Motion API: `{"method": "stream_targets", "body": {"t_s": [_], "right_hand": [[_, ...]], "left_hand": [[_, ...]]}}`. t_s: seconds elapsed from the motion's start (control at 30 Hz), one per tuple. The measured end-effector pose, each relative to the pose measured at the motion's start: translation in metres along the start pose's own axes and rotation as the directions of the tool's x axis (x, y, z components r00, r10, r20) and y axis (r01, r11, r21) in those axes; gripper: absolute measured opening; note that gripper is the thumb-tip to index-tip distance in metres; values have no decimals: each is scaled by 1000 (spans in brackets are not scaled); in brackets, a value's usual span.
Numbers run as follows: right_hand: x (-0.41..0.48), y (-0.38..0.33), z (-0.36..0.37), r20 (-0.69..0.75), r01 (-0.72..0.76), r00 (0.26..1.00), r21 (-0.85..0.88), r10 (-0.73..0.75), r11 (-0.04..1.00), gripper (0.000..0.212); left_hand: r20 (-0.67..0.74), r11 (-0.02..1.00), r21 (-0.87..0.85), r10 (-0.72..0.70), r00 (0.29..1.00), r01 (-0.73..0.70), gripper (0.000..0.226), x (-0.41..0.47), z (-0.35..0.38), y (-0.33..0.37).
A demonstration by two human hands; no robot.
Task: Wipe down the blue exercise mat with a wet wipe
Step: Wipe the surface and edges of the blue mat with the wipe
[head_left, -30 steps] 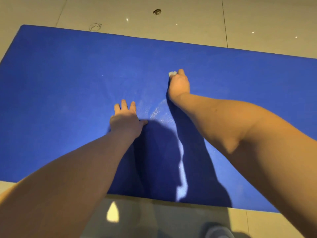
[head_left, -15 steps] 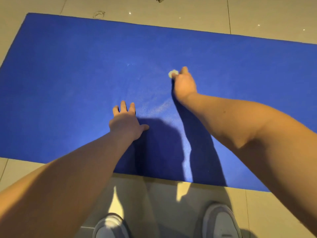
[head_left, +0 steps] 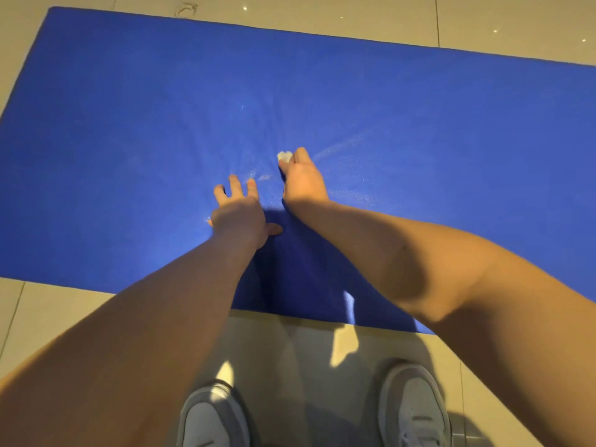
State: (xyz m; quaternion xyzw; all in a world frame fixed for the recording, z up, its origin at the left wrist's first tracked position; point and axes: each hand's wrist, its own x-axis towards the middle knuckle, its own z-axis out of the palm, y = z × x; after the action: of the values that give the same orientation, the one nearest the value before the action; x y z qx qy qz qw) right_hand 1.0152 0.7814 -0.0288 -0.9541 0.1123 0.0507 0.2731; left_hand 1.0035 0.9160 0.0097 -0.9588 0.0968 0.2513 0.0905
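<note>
The blue exercise mat (head_left: pixel 129 124) lies flat on a tiled floor and fills most of the view. My right hand (head_left: pixel 303 180) holds a small white wet wipe (head_left: pixel 285 155) bunched under its fingertips and presses it onto the mat near the middle. Only a bit of the wipe shows past the fingers. My left hand (head_left: pixel 240 211) rests flat on the mat with fingers spread, just left of and nearer than the right hand. Faint damp streaks shine on the mat around both hands.
Beige floor tiles (head_left: pixel 48 311) surround the mat. My two grey and white shoes (head_left: pixel 213 417) (head_left: pixel 414 404) stand on the tiles just short of the mat's near edge. A small round mark (head_left: pixel 186 9) sits on the floor beyond the far edge.
My right hand has dragged the wipe back towards me and closer to the left hand. The view has tilted down, bringing both shoes in. The left hand stays planted.
</note>
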Motion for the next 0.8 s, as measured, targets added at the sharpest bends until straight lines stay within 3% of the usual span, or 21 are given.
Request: {"method": "stream_targets", "body": {"t_s": [0.07,0.17,0.3,0.4,0.5,0.73,0.8], "right_hand": [[-5,5,1,6,82,997,25,-83,996,11],[-2,28,-16,-19,160,986,-104,-163,982,27],[-1,81,-50,-170,-56,985,-171,26,984,7],[-7,90,-63,-245,-229,952,-170,184,959,20],[-20,60,-53,-159,-139,981,-173,112,975,37],[-67,-14,14,25,34,999,-13,-34,999,14],[-74,-20,18,41,116,993,-47,-114,992,21]], "left_hand": [[2,1000,-5,-2,1000,2,123,0,0,0],[2,1000,-14,-7,1000,7,122,1,2,-1],[-11,1000,7,3,1000,-3,120,1,4,-3],[24,1000,-2,-16,1000,16,120,-1,-1,-2],[12,1000,-18,3,1000,-3,113,-8,-2,-5],[-109,984,-149,87,990,-102,73,-35,25,-22],[-157,984,-115,116,981,-135,63,-43,30,-27]]}}
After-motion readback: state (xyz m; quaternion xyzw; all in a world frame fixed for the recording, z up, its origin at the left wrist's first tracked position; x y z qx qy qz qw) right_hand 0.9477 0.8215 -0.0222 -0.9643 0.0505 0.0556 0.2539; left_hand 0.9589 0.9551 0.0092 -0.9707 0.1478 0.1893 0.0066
